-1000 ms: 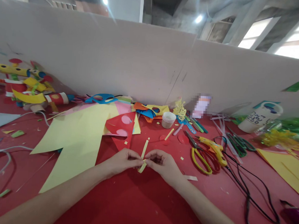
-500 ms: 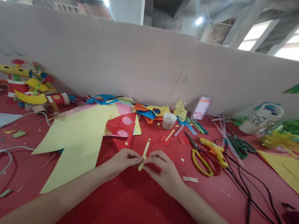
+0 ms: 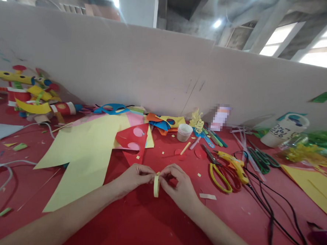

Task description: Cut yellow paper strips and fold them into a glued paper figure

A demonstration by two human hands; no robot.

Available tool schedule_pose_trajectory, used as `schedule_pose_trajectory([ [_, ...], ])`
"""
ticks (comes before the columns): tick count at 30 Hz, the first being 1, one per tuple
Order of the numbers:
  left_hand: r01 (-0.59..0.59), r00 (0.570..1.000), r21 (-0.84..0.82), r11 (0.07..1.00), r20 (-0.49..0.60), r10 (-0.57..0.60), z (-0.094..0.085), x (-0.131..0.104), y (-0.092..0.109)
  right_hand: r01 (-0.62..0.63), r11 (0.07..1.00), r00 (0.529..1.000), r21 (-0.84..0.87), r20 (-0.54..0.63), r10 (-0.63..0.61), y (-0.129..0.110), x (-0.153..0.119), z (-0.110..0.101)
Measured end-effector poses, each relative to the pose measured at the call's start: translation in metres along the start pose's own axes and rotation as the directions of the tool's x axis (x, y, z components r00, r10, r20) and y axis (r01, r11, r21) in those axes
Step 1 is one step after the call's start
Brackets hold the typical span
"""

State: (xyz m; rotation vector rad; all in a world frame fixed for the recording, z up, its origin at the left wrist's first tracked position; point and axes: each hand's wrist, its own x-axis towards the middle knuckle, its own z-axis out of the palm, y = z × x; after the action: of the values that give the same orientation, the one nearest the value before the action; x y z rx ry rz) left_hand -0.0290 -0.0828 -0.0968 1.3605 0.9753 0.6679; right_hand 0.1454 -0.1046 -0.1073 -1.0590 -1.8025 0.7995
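Behind the red tabletop (image 3: 146, 221) stands an off-white partition (image 3: 106, 63) bearing a green patch (image 3: 324, 97), and over its upper edge show a pale column (image 3: 137, 6), glowing lamps (image 3: 217, 23), slanting grey beams (image 3: 265, 27) and bright windows (image 3: 320, 52).

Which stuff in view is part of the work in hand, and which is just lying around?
In hand:
- pale yellow strip, at the fingertips of both hands
- left hand
- right hand

Lying about, untouched (some may be tools or stock for it):
- yellow-handled scissors
- yellow glue gun
- pale yellow sheet
- white cup
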Motion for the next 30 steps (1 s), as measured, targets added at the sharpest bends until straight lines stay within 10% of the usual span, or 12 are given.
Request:
schedule_pose_trajectory([
  [30,-0.070,0.995,0.181,0.981,-0.052,0.080,0.006,0.002,-0.014,-0.326,0.870,0.938,0.370,0.237,0.251,0.010,0.005,-0.001],
])
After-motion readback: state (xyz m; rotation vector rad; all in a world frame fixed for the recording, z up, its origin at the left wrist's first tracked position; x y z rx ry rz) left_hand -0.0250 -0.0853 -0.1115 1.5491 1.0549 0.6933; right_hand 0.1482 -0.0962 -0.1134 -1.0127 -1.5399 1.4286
